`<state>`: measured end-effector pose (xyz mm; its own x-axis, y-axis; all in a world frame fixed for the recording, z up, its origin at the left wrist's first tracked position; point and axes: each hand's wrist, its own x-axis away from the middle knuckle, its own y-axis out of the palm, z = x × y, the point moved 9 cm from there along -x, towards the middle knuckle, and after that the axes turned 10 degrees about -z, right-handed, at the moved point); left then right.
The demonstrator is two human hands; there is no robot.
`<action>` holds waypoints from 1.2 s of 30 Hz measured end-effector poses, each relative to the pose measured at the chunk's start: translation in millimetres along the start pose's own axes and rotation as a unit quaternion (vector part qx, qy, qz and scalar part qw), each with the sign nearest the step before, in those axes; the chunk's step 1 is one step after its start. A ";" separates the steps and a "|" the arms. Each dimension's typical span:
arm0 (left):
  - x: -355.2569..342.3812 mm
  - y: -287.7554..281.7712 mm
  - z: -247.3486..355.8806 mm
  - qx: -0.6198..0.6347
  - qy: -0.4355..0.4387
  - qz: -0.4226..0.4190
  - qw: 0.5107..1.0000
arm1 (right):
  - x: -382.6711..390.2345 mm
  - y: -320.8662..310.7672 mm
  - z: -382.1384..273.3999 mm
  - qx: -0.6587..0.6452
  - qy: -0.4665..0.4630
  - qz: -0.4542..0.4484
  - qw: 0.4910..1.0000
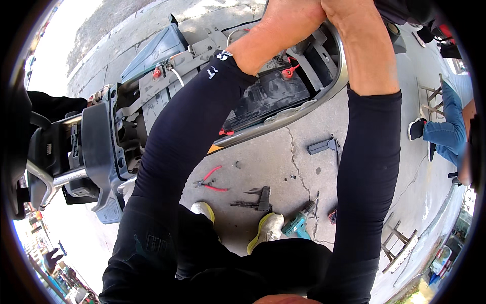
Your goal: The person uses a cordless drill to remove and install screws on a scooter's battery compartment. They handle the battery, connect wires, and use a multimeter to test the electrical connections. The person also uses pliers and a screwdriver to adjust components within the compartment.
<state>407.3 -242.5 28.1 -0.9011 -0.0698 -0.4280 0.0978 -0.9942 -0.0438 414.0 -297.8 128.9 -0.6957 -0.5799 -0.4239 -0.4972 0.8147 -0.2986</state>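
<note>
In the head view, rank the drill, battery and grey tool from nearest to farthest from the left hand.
From the left hand:
1. Battery: just below, inside the vehicle.
2. Grey tool: lower right, on the ground.
3. Drill: lowest, beside the right shoe.

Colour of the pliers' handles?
The pliers' handles are red; best seen in the head view.

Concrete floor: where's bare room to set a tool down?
Free: the patch between the vehicle, red-handled pliers, black hex-key set and grey tool, bar small bits; also between the right sleeve and another person's shoe. Crowded: around the teal drill.
</note>
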 end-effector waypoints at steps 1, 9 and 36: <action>-6.3 0.7 -18.7 0.060 0.038 0.023 0.997 | -1.3 5.6 5.5 -0.034 0.008 -0.009 0.999; 8.8 -1.4 23.8 -0.385 0.127 0.068 0.911 | -8.2 6.8 13.8 0.252 -0.006 0.052 0.966; 50.2 -48.0 10.4 -0.236 -0.041 -0.070 0.968 | -4.7 44.0 -1.5 0.472 -0.061 -0.270 0.837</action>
<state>353.0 -199.1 18.1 -0.9479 0.0377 -0.3164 0.1373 -0.8478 -0.5123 394.5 -259.3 119.1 -0.4154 -0.9064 -0.0765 -0.0506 0.1070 -0.9930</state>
